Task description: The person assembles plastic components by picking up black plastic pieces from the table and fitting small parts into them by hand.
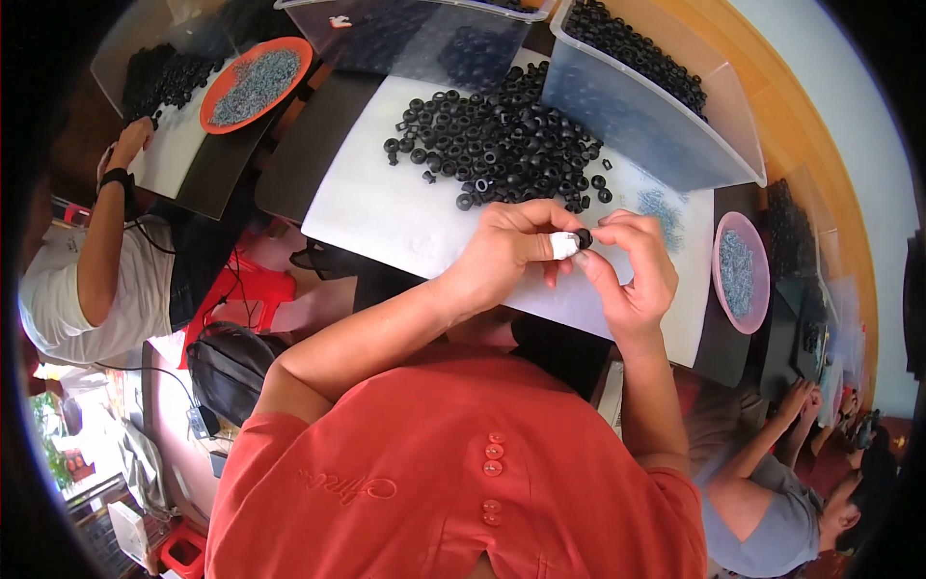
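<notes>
Fingers (617, 253) of right hand (632, 275) and left hand (506, 253) pinching one black rubber ring (584, 237) above white surface (386, 217), near ring pile (502, 140); fitting step judged underway, steady alignment needed.

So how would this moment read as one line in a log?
left hand: holds small white piece | right hand: pinches black ring against it | black rings pile on white board

Black rubber rings (502, 140) lie heaped on a white tabletop (386, 217). At twelve o'clock a clear bin (666, 145) holds more black rings. An orange dish (289, 50) and a pink dish (719, 256) hold grey-silver screws. The shirt (434, 463) is plain coral red.
</notes>
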Motion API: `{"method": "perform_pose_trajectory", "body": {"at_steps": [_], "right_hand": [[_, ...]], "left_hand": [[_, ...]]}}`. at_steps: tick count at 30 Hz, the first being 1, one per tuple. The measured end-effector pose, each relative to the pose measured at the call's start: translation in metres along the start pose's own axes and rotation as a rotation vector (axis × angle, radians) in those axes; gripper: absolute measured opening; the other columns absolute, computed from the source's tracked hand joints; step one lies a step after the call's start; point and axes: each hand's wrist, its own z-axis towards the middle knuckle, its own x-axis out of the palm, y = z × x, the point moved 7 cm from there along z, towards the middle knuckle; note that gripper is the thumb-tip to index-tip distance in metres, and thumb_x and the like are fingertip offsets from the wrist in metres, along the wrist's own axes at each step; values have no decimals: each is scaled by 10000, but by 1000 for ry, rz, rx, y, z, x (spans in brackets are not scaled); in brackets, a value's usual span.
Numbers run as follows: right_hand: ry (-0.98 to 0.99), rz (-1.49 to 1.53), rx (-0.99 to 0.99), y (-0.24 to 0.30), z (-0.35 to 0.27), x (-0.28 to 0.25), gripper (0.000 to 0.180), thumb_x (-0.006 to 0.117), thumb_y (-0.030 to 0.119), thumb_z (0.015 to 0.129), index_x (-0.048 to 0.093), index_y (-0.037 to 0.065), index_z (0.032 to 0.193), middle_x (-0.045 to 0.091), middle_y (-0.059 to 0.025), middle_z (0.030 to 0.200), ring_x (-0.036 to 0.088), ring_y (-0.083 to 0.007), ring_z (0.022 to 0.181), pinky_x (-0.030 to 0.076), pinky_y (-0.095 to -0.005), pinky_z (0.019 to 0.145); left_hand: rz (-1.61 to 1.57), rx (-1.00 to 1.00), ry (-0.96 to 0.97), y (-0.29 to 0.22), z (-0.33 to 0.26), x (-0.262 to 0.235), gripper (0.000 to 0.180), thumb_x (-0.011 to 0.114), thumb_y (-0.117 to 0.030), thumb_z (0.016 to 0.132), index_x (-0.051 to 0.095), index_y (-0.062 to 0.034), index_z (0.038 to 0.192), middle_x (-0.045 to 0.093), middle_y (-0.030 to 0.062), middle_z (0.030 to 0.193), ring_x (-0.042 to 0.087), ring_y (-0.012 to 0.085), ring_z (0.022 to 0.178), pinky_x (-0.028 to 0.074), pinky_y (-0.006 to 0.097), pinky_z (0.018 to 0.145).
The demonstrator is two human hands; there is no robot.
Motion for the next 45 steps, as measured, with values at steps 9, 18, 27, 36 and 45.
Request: {"method": "perform_pose_trajectory", "body": {"at_steps": [9,18,27,36,45], "right_hand": [[-22,81,-3,0,4,0,246,758,-25,686,611,5,881,605,-125,841,619,-275,780,490,-340,660],[20,52,22,2,7,4,263,768,2,670,610,22,880,611,-120,866,618,-289,813,494,-366,689],[8,-21,0,3,6,0,287,773,11,645,608,33,879,609,-117,879,612,-308,839,485,-383,708],[32,-47,-21,8,5,-1,260,745,16,659,606,35,878,600,-117,884,602,-307,836,473,-380,701],[89,-78,-83,12,7,-2,261,738,8,653,588,33,865,588,-111,866,594,-309,820,465,-386,685]], "left_hand": [[10,-27,-39,-1,-2,-3,168,639,-54,902,646,58,1027,649,96,930,653,187,753,531,288,616],[-97,-62,-63,0,-2,-4,121,640,-69,923,660,35,982,648,74,864,630,139,710,528,268,596],[-82,-44,-62,-1,-2,-3,119,652,-59,911,662,38,980,652,72,866,631,137,719,526,265,594],[-34,-24,-59,-1,-3,-3,108,658,-42,899,661,43,966,654,73,846,618,133,705,513,259,591],[17,-11,-10,0,-3,-2,97,659,-48,898,664,34,950,647,64,798,600,118,677,495,249,571]]}}
